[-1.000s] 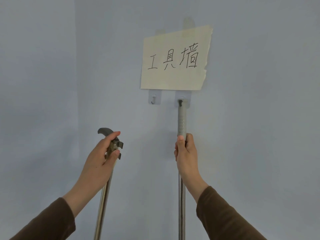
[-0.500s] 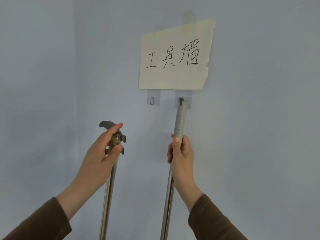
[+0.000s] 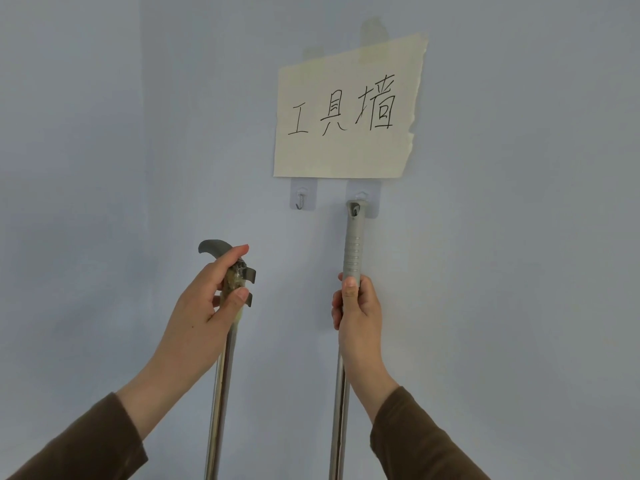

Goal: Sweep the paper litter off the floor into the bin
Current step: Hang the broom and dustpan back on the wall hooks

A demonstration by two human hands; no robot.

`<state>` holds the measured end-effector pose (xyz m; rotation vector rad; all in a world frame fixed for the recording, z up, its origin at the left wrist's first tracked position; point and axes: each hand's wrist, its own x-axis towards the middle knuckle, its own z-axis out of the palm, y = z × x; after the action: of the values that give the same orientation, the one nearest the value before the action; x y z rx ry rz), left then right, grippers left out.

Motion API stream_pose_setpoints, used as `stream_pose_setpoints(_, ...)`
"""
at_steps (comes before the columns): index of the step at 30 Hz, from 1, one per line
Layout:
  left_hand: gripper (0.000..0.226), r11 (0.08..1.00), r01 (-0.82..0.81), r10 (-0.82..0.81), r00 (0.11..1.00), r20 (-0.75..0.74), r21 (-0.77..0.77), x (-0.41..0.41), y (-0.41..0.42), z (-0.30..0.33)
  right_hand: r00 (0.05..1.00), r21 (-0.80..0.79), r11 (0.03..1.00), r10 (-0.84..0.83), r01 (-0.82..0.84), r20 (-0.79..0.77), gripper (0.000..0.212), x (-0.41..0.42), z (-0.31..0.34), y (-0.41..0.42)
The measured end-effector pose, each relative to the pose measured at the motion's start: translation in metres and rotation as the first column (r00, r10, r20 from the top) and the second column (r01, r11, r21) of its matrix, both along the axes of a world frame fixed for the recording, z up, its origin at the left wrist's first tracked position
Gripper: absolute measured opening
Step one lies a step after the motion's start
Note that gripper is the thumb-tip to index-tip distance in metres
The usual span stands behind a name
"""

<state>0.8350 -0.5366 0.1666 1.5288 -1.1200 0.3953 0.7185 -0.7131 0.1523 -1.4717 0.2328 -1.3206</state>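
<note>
Straightening right pole point(image 3: 352, 244) toward hook point(image 3: 356, 212)

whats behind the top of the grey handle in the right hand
A clear stick-on hook plate on the wall, just under the paper sign. The grey handle, gripped by the right hand, covers the plate's middle; a hook shows through its hole.

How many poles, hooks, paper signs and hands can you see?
Poles: 2, left pole and right pole
Hooks: 2, left hook and right hook
Signs: 1, sign
Hands: 2, left hand and right hand
Total: 7
</note>
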Motion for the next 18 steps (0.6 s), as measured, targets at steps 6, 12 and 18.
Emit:
stream_pose_setpoints(6,0.052,1.0,0.011,-0.011,1.0,0.015,0.003,0.0,0.002,-0.001,1.0,0.01,1.0,0.003,-0.002,-0.02,0.027,0.005,-0.009,0.005)
stream_pose_setpoints(12,0.058,0.999,0.011,-0.012,1.0,-0.023,-0.047,0.0,0.007,0.002,0.989,-0.035,0.996,-0.089,0.086,-0.116,0.025,0.007,-0.012,-0.002)
stream_pose_setpoints(18,0.057,0.998,0.017,-0.019,0.999,-0.028,-0.056,0.004,0.006,0.009,0.882,-0.326,0.917,-0.338,0.23,-0.329,0.026,-0.006,-0.01,-0.011)
